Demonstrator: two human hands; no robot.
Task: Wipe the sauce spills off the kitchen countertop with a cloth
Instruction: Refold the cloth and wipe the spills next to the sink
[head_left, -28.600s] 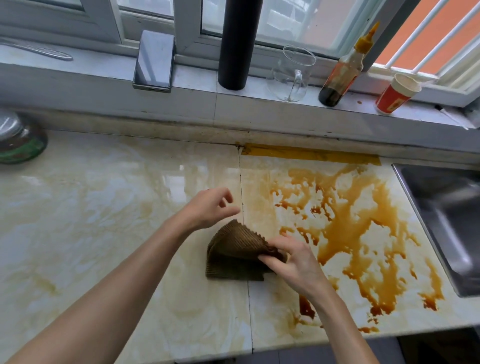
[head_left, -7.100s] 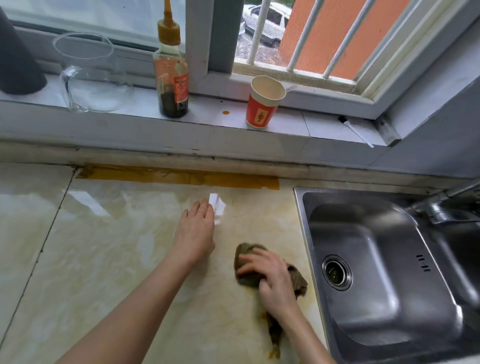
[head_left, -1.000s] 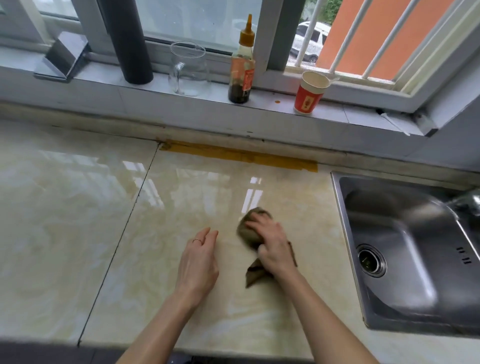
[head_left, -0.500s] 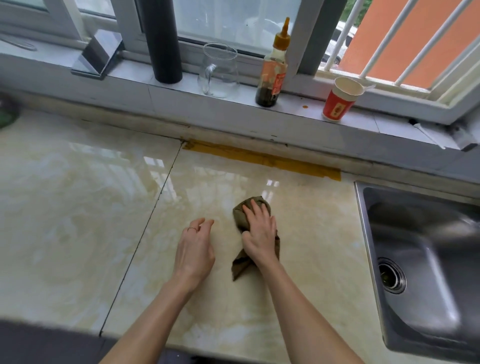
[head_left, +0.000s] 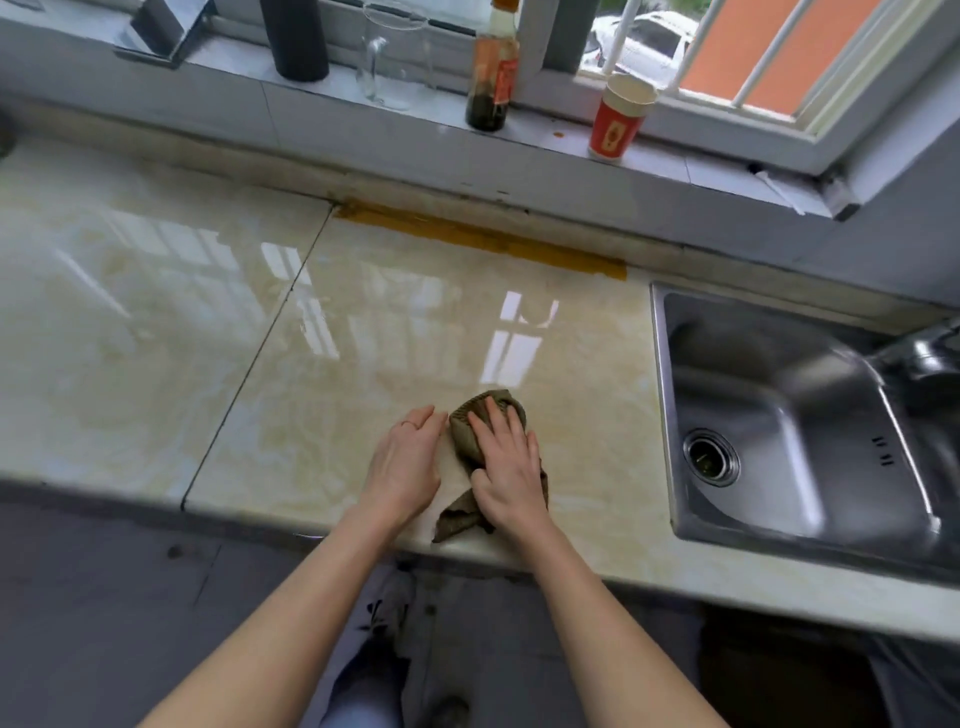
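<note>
A bunched brown cloth (head_left: 470, 431) lies on the glossy marble countertop (head_left: 363, 338), near its front edge. My right hand (head_left: 506, 462) presses flat on top of the cloth, fingers spread and fairly straight. My left hand (head_left: 405, 462) rests palm-down on the counter just left of the cloth, fingers straight. The marble around my hands looks wet and shiny, with only faint yellowish streaks. A brown-yellow band (head_left: 483, 239) runs along the back joint of the counter.
A steel sink (head_left: 789, 415) with a tap (head_left: 930, 353) lies to the right. On the window ledge stand a sauce bottle (head_left: 491, 73), a red paper cup (head_left: 618, 119), a glass jug (head_left: 395, 57) and a black cylinder (head_left: 296, 36). The floor shows below the counter edge.
The big sauce spill seen much earlier is gone. In the last second my right hand drew the cloth toward the counter's front edge, close to my left hand, and my view tilted down.
</note>
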